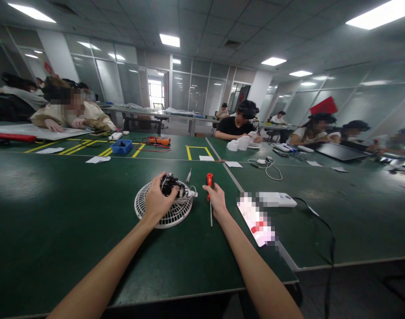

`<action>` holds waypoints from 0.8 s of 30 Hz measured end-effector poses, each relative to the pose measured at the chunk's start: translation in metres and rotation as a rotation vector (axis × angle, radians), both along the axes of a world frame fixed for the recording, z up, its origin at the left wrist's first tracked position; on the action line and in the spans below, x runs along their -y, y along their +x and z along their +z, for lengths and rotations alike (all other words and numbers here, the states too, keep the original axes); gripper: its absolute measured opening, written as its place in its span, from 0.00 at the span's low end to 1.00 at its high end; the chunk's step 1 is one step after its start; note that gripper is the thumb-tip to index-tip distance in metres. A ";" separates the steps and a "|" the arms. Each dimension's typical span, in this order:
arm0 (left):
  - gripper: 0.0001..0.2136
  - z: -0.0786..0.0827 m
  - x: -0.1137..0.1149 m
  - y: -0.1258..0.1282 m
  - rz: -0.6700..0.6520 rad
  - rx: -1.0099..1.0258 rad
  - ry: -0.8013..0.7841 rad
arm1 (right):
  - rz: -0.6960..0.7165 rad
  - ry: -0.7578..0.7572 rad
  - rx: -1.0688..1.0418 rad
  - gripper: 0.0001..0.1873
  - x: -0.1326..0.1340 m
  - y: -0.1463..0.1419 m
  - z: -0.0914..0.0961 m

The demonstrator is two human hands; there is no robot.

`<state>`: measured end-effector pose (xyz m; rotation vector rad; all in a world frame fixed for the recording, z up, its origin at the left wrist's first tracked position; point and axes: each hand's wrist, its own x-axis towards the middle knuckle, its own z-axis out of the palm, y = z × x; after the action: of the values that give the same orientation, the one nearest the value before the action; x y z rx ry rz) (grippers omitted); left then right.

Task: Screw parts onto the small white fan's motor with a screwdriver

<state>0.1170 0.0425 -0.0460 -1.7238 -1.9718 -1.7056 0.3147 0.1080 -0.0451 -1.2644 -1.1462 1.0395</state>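
A white round fan grille [171, 214] lies flat on the green table [72, 208] in front of me. On it sits a black fan motor [171, 184] with white wires. My left hand [157, 199] is closed around the motor from the near side. My right hand [216, 198] grips a screwdriver with a red handle [209, 181]; its thin shaft points down toward me along the table. A second small screwdriver [188, 175] lies just beyond the grille.
A white power bank [278, 200] with a black cable and a blurred card [257, 220] lie to the right. A blue tray [121, 146], an orange tool [159, 140] and paper slips sit farther back. Several people work at surrounding tables. The table's near edge is close.
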 end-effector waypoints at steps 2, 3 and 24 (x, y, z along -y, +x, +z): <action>0.29 0.002 0.001 -0.001 0.000 0.011 -0.020 | 0.069 0.066 0.302 0.12 0.002 0.000 -0.002; 0.30 0.003 0.002 -0.002 0.002 0.017 -0.036 | 0.099 0.088 0.445 0.14 0.004 0.000 -0.003; 0.38 0.040 0.052 -0.127 0.231 0.046 -0.445 | 0.149 -0.020 1.195 0.34 0.010 0.003 -0.005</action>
<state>-0.0097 -0.0091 -0.0056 -1.4812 -2.6053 -1.3162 0.3180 0.0979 -0.0502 -1.8953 -2.1234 0.3004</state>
